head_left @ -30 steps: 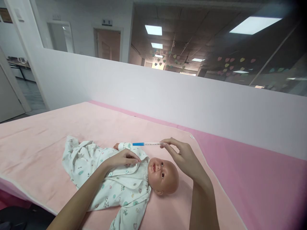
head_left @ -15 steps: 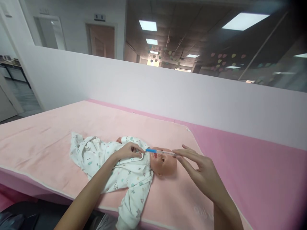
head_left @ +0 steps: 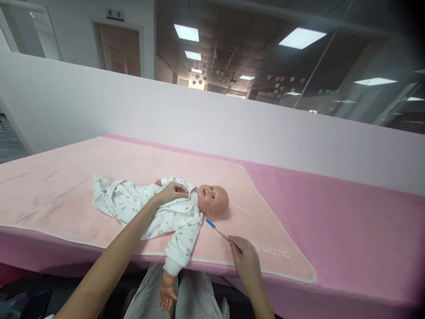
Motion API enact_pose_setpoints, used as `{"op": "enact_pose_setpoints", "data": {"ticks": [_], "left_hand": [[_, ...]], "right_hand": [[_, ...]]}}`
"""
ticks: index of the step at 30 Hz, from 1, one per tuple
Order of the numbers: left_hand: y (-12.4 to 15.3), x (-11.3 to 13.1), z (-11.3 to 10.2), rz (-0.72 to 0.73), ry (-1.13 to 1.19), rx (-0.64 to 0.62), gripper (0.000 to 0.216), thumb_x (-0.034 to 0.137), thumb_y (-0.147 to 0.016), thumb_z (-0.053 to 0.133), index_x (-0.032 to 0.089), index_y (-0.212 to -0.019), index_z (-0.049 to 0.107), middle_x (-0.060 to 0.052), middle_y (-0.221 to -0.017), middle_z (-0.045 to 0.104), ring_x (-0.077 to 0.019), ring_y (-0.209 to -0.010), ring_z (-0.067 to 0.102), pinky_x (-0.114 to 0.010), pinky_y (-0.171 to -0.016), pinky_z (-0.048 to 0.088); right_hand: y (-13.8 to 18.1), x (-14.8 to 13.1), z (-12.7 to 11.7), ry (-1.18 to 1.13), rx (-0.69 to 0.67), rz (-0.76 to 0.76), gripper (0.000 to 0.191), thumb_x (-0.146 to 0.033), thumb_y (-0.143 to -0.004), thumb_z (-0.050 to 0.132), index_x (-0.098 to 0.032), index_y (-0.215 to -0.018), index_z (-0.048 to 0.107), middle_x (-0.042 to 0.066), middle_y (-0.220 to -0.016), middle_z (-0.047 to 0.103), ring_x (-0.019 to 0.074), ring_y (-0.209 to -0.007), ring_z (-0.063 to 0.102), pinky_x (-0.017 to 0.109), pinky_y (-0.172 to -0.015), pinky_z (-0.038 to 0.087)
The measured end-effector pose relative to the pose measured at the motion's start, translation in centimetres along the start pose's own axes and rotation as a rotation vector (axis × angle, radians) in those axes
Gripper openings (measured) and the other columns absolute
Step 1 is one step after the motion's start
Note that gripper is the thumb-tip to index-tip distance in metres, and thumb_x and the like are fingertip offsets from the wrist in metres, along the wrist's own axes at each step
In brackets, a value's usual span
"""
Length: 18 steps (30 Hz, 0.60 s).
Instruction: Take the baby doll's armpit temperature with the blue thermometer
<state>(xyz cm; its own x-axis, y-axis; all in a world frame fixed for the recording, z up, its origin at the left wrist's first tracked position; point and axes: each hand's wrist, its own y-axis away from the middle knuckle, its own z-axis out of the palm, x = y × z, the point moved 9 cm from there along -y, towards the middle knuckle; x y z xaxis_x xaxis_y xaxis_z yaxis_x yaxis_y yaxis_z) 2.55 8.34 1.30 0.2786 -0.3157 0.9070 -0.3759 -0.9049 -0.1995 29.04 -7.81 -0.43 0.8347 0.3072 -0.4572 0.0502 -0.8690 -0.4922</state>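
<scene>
A baby doll (head_left: 212,200) in a white printed sleepsuit lies on its back on a pale pink blanket (head_left: 116,168), head to the right. One doll arm hangs over the near edge. My left hand (head_left: 172,192) rests on the doll's chest by the collar, fingers curled on the fabric. My right hand (head_left: 244,257) is near the blanket's front edge and pinches the end of a thin thermometer (head_left: 217,230) with a blue tip. The tip points up and left toward the doll's shoulder, a short way from it.
The blanket covers a long pink padded table (head_left: 348,221) that runs off to the right. A white partition wall (head_left: 232,119) stands behind it, with glass above. My grey trouser legs (head_left: 192,297) show below the table's near edge.
My right hand has drawn the thermometer back from above the doll's face, down toward the near edge. The left hand stays on the doll's chest. The view has tilted and pulled back.
</scene>
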Motion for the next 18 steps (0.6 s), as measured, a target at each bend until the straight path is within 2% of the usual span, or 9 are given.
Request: {"op": "enact_pose_setpoints", "data": {"ticks": [3,5,9,13,15,18], "left_hand": [[0.0,-0.1,-0.1,-0.009,0.054,0.013,0.034,0.038,-0.06,0.073,0.008,-0.077,0.069,-0.004,-0.063,0.061,-0.0085,-0.056,0.046,-0.019,-0.05,0.032],[-0.1,-0.3,-0.1,-0.023,0.099,0.012,0.035,0.038,-0.06,0.073,0.008,-0.078,0.069,-0.004,-0.065,0.062,-0.0085,-0.056,0.047,-0.019,-0.051,0.033],[-0.2,-0.6,-0.1,-0.044,0.143,0.01,0.041,0.04,-0.059,0.073,0.007,-0.082,0.068,-0.001,-0.056,0.057,-0.0065,-0.05,0.041,-0.019,-0.046,0.028],[-0.2,-0.7,-0.1,-0.055,0.22,-0.002,0.044,0.039,-0.06,0.073,0.008,-0.09,0.066,0.002,-0.052,0.051,-0.0047,-0.047,0.037,-0.018,-0.045,0.027],[-0.2,-0.9,-0.2,-0.07,0.294,0.002,0.044,0.039,-0.06,0.073,0.008,-0.091,0.065,0.003,-0.051,0.05,-0.0041,-0.046,0.036,-0.018,-0.044,0.026],[-0.2,-1.2,-0.5,-0.08,0.353,0.042,0.045,0.038,-0.06,0.074,0.008,-0.091,0.064,0.004,-0.048,0.047,-0.0036,-0.043,0.034,-0.017,-0.042,0.023]], "right_hand": [[-0.1,-0.3,0.6,0.132,0.041,-0.036,0.032,-0.019,-0.082,0.039,-0.014,-0.087,0.07,0.012,-0.101,0.067,0.0278,-0.095,0.06,0.047,-0.086,0.047],[-0.6,-1.4,0.4,0.136,0.088,-0.029,0.031,-0.02,-0.082,0.04,-0.014,-0.094,0.068,0.013,-0.106,0.064,0.0273,-0.098,0.059,0.045,-0.084,0.048],[-3.5,-7.4,1.0,-0.064,0.108,-0.117,0.031,-0.021,-0.086,0.037,-0.017,-0.103,0.062,0.009,-0.103,0.065,0.0199,-0.094,0.06,0.033,-0.079,0.05],[-7.6,-13.5,3.7,-0.106,0.041,-0.244,0.031,-0.012,-0.081,0.037,-0.018,-0.099,0.062,0.006,-0.094,0.067,0.0164,-0.085,0.062,0.026,-0.073,0.048],[-8.9,-14.8,5.7,-0.043,-0.017,-0.289,0.037,-0.006,-0.072,0.04,-0.019,-0.1,0.061,0.005,-0.091,0.066,0.0163,-0.08,0.062,0.024,-0.067,0.047],[-9.0,-15.0,7.9,0.03,-0.04,-0.378,0.047,-0.005,-0.06,0.041,-0.019,-0.101,0.059,0.005,-0.091,0.063,0.0184,-0.077,0.06,0.025,-0.061,0.045]]}}
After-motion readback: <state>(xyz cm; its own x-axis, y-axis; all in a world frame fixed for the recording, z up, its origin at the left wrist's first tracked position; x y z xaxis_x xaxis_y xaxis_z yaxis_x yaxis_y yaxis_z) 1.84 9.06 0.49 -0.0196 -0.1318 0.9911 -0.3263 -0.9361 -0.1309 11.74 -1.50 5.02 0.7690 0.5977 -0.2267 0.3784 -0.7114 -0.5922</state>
